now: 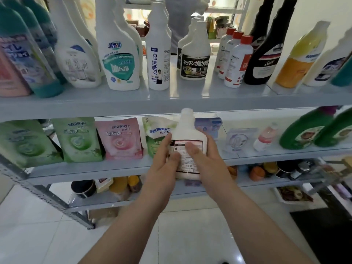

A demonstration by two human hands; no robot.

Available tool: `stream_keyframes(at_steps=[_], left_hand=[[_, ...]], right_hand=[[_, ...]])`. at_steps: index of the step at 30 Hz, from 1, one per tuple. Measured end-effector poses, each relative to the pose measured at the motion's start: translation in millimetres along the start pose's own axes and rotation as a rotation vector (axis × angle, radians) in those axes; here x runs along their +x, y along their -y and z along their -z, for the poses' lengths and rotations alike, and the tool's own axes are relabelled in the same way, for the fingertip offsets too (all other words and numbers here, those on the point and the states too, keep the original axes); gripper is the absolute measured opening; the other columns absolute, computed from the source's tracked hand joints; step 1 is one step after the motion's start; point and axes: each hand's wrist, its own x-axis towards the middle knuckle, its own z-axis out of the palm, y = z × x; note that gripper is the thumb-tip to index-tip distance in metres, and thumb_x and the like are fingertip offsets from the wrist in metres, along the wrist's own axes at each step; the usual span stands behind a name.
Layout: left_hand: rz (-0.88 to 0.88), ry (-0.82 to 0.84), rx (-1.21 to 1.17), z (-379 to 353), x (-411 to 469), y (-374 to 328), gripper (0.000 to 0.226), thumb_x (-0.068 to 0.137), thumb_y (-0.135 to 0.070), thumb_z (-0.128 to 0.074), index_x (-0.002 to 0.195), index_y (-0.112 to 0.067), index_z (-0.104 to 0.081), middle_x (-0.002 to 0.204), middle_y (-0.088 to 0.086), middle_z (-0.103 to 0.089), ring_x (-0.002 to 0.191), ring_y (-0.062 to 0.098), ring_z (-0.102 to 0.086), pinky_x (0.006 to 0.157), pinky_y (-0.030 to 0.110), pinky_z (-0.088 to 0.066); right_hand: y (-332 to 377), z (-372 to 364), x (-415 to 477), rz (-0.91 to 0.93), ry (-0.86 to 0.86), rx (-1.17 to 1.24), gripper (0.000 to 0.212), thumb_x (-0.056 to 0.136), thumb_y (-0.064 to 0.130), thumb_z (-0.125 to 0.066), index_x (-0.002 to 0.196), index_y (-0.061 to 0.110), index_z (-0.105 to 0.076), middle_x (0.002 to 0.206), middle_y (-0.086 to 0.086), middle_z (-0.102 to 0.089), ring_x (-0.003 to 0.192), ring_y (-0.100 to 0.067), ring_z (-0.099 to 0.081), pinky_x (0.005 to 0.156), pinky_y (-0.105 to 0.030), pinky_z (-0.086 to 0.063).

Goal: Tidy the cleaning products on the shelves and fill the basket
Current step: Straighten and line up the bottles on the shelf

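While both arms are reaching forward from the bottom of the view, the hands are holding a white bottle (187, 130) upright between them, in the air just in front of the middle shelf (91, 169). The left hand (162, 168) is gripping the bottle's left side and the right hand (208, 162) is gripping its right side. The fingers (191, 147) of each are curling round the body, with both thumbs pressing on the pink-and-white label that is facing the camera. The bottle's white cap is overlapping the front edge of the top shelf (133, 103) in this view.

Behind the bottle, refill pouches are standing in a row on the middle shelf: a green pouch (80, 140), a pink pouch (120, 139) just beside it, and a green-and-white one partly hidden by the left hand. Two large green bottles (302, 130) are standing at the right end of that shelf.

On the top shelf, white cleaner bottles, an "Oil enemy" bottle (159, 60), a black-labelled bottle (196, 61) and red-capped bottles (238, 60) are standing upright.
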Motion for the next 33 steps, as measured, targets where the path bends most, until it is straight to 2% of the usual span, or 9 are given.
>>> stream_keyframes(at_steps=[2, 5, 10, 14, 18, 21, 25, 30, 33], left_hand=[[-0.084, -0.011, 0.071, 9.1, 3.4, -0.2, 0.043, 0.1, -0.017, -0.06, 0.135, -0.041, -0.058, 0.124, -0.007, -0.065, 0.106, 0.015, -0.068, 0.079, 0.025, -0.058], [0.045, 0.039, -0.202, 2.9, 6.6, -2.0, 0.054, 0.084, -0.016, -0.069, 0.136, -0.023, -0.056, 0.125, 0.008, -0.068, 0.109, 0.03, -0.068, 0.081, 0.04, -0.059], [0.355, 0.138, -0.442, -14.5, 4.3, -7.4, 0.036, 0.101, -0.027, -0.044, 0.128, -0.011, -0.061, 0.121, 0.021, -0.071, 0.105, 0.039, -0.069, 0.1, 0.069, -0.045], [0.484, 0.159, -0.392, -22.9, 12.2, -8.0, 0.04, 0.101, -0.021, -0.037, 0.126, -0.001, -0.062, 0.119, 0.03, -0.068, 0.111, 0.051, -0.065, 0.091, 0.071, -0.05], [0.423, 0.113, -0.388, -42.4, 13.3, -5.9, 0.034, 0.101, -0.01, -0.039, 0.127, -0.003, -0.06, 0.112, 0.026, -0.072, 0.104, 0.047, -0.069, 0.083, 0.068, -0.056], [0.213, 0.001, -0.109, -57.2, 19.6, 4.2, 0.041, 0.102, -0.006, -0.045, 0.133, -0.03, -0.055, 0.119, 0.011, -0.07, 0.099, 0.036, -0.073, 0.077, 0.062, -0.06], [-0.033, -0.057, 0.354, -60.3, 29.0, 13.0, 0.039, 0.1, -0.008, -0.055, 0.123, -0.04, -0.056, 0.135, 0.0, -0.052, 0.114, 0.021, -0.064, 0.084, 0.045, -0.062], [0.272, 0.061, -0.089, -58.1, 39.6, 16.7, 0.062, 0.08, -0.012, -0.077, 0.136, -0.016, -0.051, 0.128, 0.015, -0.067, 0.11, 0.035, -0.069, 0.088, 0.049, -0.06], [0.193, 0.033, -0.093, -62.8, 38.5, 25.7, 0.07, 0.065, -0.019, -0.081, 0.131, -0.014, -0.056, 0.12, 0.014, -0.072, 0.109, 0.034, -0.07, 0.095, 0.055, -0.056]], right_hand=[[-3.0, 2.9, -0.8, -0.089, -0.073, 0.286, 0.041, 0.096, 0.028, -0.064, 0.136, 0.033, -0.053, 0.12, -0.009, -0.072, 0.106, -0.038, -0.071, 0.068, -0.051, -0.063], [-6.7, 7.8, 0.5, -0.123, -0.035, 0.489, 0.057, 0.081, 0.034, -0.064, 0.135, 0.019, -0.055, 0.123, -0.018, -0.071, 0.106, -0.044, -0.067, 0.056, -0.042, -0.062], [-3.5, 23.7, 21.7, -0.112, -0.031, 0.202, 0.031, 0.101, 0.023, -0.055, 0.112, 0.046, -0.072, 0.116, 0.002, -0.075, 0.099, -0.025, -0.074, 0.084, -0.052, -0.06], [-1.7, 50.0, 40.4, -0.233, -0.019, 0.106, 0.026, 0.101, 0.018, -0.055, 0.111, 0.027, -0.076, 0.121, -0.005, -0.074, 0.103, -0.028, -0.072, 0.094, -0.052, -0.055], [-2.0, 59.4, 50.4, -0.219, 0.054, 0.055, 0.028, 0.095, 0.031, -0.059, 0.12, 0.033, -0.071, 0.111, 0.001, -0.077, 0.093, -0.022, -0.074, 0.086, -0.047, -0.056], [-4.4, 60.8, 57.2, -0.208, 0.179, -0.009, 0.057, 0.073, 0.055, -0.072, 0.125, 0.037, -0.06, 0.112, -0.002, -0.076, 0.1, -0.026, -0.074, 0.084, -0.052, -0.061], [-3.1, 72.6, 66.4, -0.215, 0.116, 0.259, 0.05, 0.083, 0.031, -0.078, 0.127, 0.021, -0.056, 0.108, -0.014, -0.076, 0.093, -0.035, -0.074, 0.079, -0.059, -0.06], [4.4, 83.4, 70.0, -0.178, 0.216, 0.39, 0.044, 0.086, 0.024, -0.068, 0.126, 0.011, -0.055, 0.107, -0.022, -0.073, 0.086, -0.033, -0.073, 0.072, -0.048, -0.061], [1.7, 87.0, 76.8, -0.061, 0.252, 0.255, 0.062, 0.071, 0.033, -0.069, 0.131, 0.021, -0.057, 0.119, -0.02, -0.07, 0.104, -0.038, -0.071, 0.088, -0.056, -0.059]])
